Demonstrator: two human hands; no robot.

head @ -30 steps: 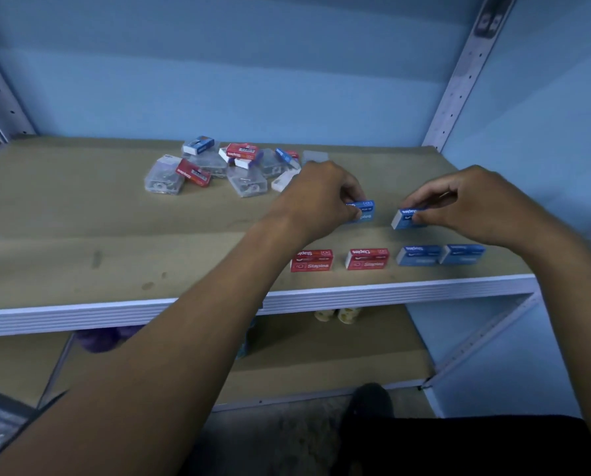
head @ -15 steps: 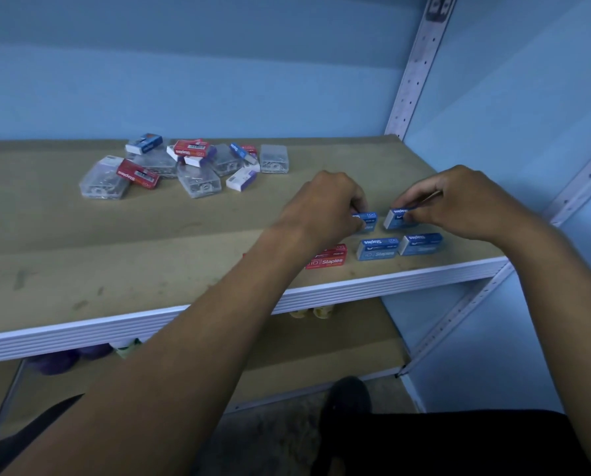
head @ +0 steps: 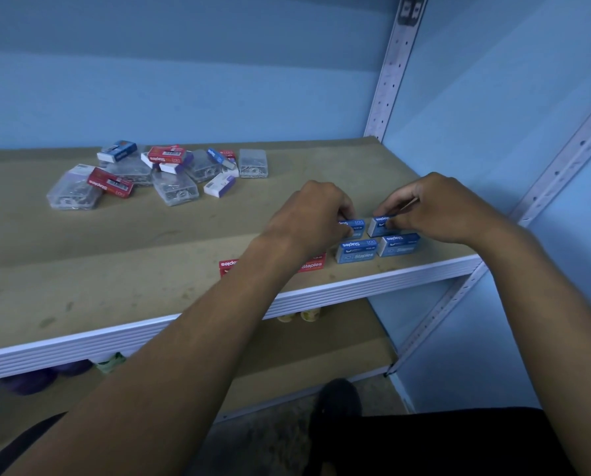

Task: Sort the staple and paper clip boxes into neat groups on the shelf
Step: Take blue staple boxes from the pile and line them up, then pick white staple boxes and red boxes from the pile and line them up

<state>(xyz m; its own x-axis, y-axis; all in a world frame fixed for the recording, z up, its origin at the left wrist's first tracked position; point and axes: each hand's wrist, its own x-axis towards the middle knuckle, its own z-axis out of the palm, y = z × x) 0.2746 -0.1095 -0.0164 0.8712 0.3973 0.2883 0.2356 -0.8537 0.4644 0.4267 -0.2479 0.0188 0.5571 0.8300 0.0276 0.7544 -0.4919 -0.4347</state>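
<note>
1. The left hand (head: 316,218) is pinching a blue staple box (head: 354,225) with curled fingers, the box sitting on the shelf (head: 184,245); "10" is showing on its top.
2. The right hand (head: 434,209) is pinching a second blue box (head: 379,225) just beside the first, a gap lying between them; its label is reading "Staples" upside down.
3. Just in front of both hands, two more blue boxes (head: 355,250) (head: 399,244) are sitting side by side, each reading "10 Staples" on the near face.
4. Under the left wrist, two red boxes (head: 228,266) (head: 313,264) marked "Staples" are lying partly hidden by the forearm.
5. Well beyond the left hand, a loose heap (head: 156,173) is mixing red and blue staple boxes, white-and-purple boxes and clear plastic cases of paper clips; one red box (head: 166,154) there is showing "Staples" and a barcode.
</note>
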